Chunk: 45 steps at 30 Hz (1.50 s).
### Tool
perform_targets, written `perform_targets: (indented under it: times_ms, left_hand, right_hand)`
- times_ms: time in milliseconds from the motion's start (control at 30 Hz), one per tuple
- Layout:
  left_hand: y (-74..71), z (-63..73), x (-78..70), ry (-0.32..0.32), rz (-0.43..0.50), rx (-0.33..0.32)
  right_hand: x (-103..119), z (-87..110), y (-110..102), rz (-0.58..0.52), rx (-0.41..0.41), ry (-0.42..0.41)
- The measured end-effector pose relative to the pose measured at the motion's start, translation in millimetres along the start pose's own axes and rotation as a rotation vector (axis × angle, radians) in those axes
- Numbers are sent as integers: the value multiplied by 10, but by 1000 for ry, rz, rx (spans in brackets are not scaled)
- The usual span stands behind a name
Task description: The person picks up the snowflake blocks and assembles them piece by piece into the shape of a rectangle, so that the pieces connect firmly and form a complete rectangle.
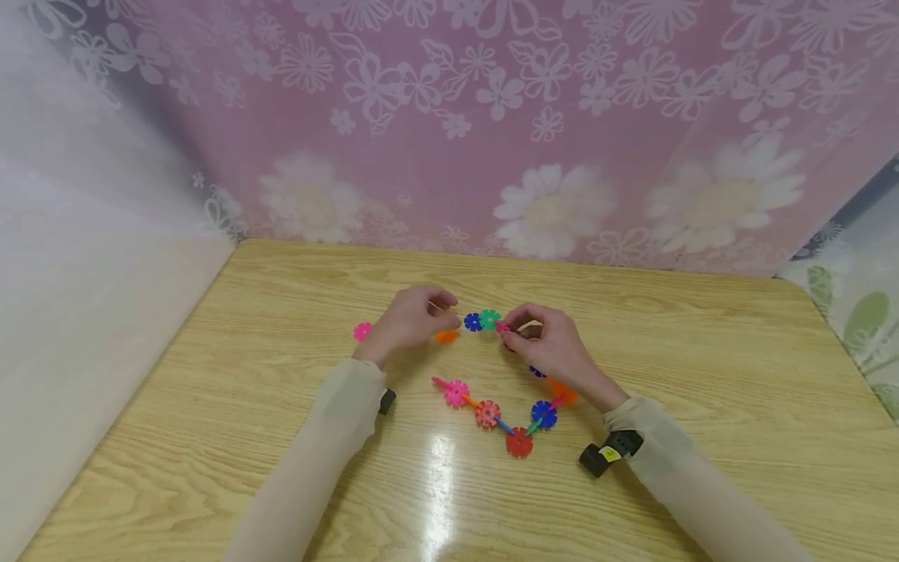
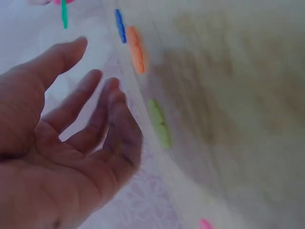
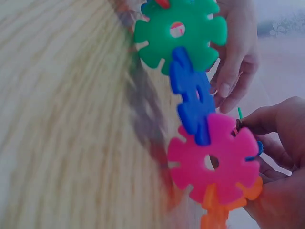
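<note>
My left hand (image 1: 414, 318) hovers over the far part of the table with its fingers spread loosely and nothing between them. In the head view its fingertips are just left of a blue snowflake disc (image 1: 473, 322). An orange disc (image 1: 446, 336) lies below those fingers. Thumb and fingertips of my right hand (image 1: 553, 343) pinch a pink disc (image 1: 502, 327), to which a green disc (image 1: 490, 318) is joined. From under the right hand a chain of linked discs (image 1: 488, 414) curves across the table; its pink disc (image 3: 228, 157) looms large in the right wrist view.
A pink disc (image 1: 362, 332) lies left of my left wrist. The left wrist view also has a yellow-green disc (image 2: 159, 124) flat on the table. Behind the wooden table (image 1: 211, 437) hangs a pink flowered curtain (image 1: 421, 172). A white cloth (image 1: 105, 257) stands at the left.
</note>
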<state>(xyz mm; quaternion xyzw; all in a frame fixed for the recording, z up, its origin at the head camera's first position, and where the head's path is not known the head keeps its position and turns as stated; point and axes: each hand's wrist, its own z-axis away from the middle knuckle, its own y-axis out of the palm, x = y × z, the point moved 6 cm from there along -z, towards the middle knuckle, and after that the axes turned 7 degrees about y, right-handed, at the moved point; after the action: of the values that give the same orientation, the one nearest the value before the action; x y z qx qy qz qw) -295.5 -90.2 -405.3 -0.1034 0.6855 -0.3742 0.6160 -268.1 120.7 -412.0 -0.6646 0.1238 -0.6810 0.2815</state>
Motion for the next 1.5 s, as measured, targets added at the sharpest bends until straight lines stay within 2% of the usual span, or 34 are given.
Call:
perform_targets:
  times_ms: [133, 267, 433, 667, 867, 1067, 1167, 1300, 1500]
  left_hand:
    - [79, -111, -92, 50, -119, 92]
    - [144, -206, -124, 63, -175, 131]
    - [191, -283, -133, 64, -198, 148]
    - [204, -319, -142, 45, -207, 136]
    - [184, -298, -118, 45, -92, 84]
    - [164, -190, -180, 130, 32, -17]
    - [173, -122, -226, 163, 71, -56]
    - [193, -57, -301, 200, 95, -90]
    - [219, -27, -368, 257, 62, -120]
  right_hand:
    - [-41, -16, -25, -5, 1, 13]
    - [-60, -28, -46, -16, 5, 24]
    - [-110, -33, -77, -67, 32, 85]
    - [-165, -37, -98, -158, 103, 147]
    - [-198, -39, -108, -241, 135, 168]
    - [-203, -43, -115, -273, 82, 185]
    - [-190, -47, -109, -296, 52, 166]
    - [-159, -38, -125, -229, -14, 119]
    - [-98, -2, -137, -117, -92, 78]
